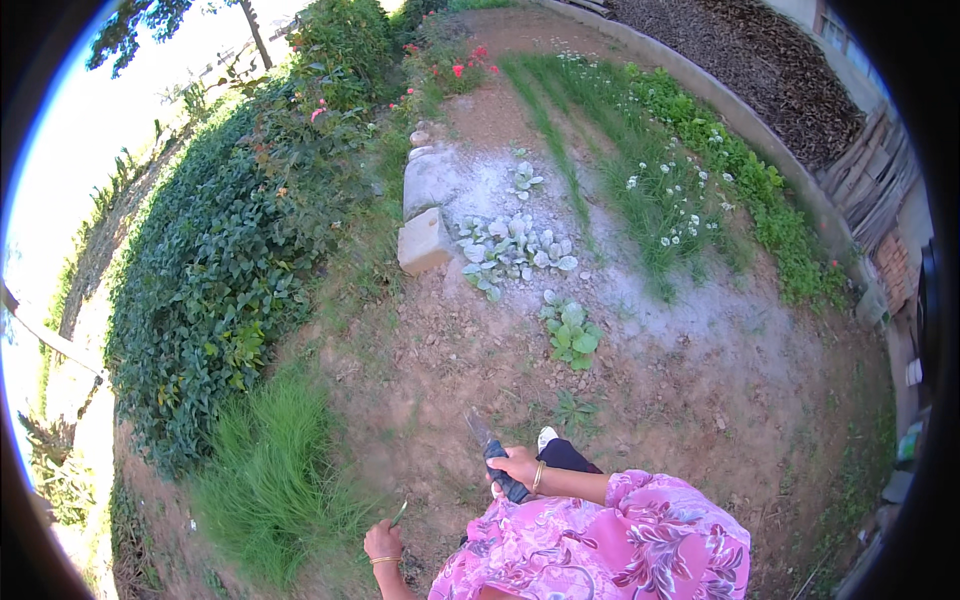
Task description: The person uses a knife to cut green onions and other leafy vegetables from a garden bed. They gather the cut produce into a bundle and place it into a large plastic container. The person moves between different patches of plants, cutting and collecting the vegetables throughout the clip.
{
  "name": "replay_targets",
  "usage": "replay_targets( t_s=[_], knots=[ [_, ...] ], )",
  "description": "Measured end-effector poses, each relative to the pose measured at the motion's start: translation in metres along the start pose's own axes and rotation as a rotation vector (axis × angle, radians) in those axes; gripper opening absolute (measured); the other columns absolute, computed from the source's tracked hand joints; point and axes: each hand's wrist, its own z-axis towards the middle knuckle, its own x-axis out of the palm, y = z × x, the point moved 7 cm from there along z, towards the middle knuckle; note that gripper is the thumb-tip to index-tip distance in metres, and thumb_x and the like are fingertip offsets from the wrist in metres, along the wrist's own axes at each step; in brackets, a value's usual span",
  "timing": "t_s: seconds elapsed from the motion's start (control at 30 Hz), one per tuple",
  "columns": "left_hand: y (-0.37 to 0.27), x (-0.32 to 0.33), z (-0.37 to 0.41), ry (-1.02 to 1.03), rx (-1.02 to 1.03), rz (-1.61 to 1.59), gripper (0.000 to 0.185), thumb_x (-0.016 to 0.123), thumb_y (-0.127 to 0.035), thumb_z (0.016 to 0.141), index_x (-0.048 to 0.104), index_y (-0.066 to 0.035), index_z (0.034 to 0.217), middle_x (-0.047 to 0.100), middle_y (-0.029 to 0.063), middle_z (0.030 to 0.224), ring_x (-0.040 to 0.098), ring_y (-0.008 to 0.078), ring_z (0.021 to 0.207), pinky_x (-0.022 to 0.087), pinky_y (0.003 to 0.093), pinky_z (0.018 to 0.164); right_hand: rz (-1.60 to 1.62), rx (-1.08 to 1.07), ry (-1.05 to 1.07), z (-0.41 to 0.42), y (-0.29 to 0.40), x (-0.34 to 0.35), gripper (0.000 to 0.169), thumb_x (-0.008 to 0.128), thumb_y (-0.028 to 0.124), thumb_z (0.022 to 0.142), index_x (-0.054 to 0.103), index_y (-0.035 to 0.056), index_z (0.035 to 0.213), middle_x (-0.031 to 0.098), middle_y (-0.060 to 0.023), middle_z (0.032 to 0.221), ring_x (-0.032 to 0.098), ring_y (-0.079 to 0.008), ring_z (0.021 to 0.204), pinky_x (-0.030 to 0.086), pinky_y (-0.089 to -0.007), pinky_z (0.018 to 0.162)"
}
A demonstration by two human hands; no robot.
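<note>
My right hand [514, 468], with a gold-coloured bangle at the wrist, is closed around the dark wrapped handle of a knife [480, 430]; its blade points up and to the left, over bare soil. Lower left, my left hand [383, 540], also with a bangle, holds a short piece of green stalk [400, 513] that sticks out above the fingers. Just left of that hand stands a clump of fine grass-like green plants [274, 469]. A pink floral garment covers my body, and part of one shoe shows beyond my right hand.
Leafy vines [202, 300] fill the left side. Ahead are a stone block [424, 241], leafy plants dusted with white powder [514, 244] and a greener leafy plant [571, 336]. White-flowered plants [667, 195] grow at the upper right, inside a low curved wall [757, 135].
</note>
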Motion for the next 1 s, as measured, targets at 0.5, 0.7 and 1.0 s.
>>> replay_targets(
  t_s=[0.5,0.7,1.0],
  knots=[
    [-0.023,0.019,-0.009,0.132,-0.138,-0.339,0.028,0.059,-0.032,0.079,0.056,-0.005,0.084,0.061,0.0222,0.076,0.058,0.0411,0.076,0.045,0.0505,0.065,-0.105,0.119,-0.069,-0.013,0.021,-0.009,0.017,0.054,0.018,0.086,0.050,0.0010,0.088,0.059,-0.0120,0.072,0.057,-0.0204,0.047,0.050,-0.0359,0.040],
    [-0.020,0.031,-0.031,0.107,-0.092,-0.529,0.024,0.056,-0.027,0.081,0.051,-0.004,0.086,0.059,0.0196,0.076,0.056,0.0406,0.077,0.042,0.0500,0.066,-0.153,0.141,0.003,-0.006,0.019,0.001,0.022,0.054,0.022,0.087,0.048,0.0006,0.089,0.058,-0.0127,0.075,0.058,-0.0226,0.052,0.052,-0.0369,0.044],
    [-0.013,0.053,-0.062,0.167,-0.183,-0.691,0.022,0.056,-0.026,0.080,0.055,-0.004,0.083,0.059,0.0185,0.072,0.057,0.0395,0.076,0.043,0.0468,0.065,-0.357,0.162,0.037,0.008,0.016,0.019,0.027,0.052,0.026,0.088,0.051,-0.0012,0.089,0.058,-0.0122,0.068,0.059,-0.0222,0.052,0.053,-0.0353,0.046]
  ],
)
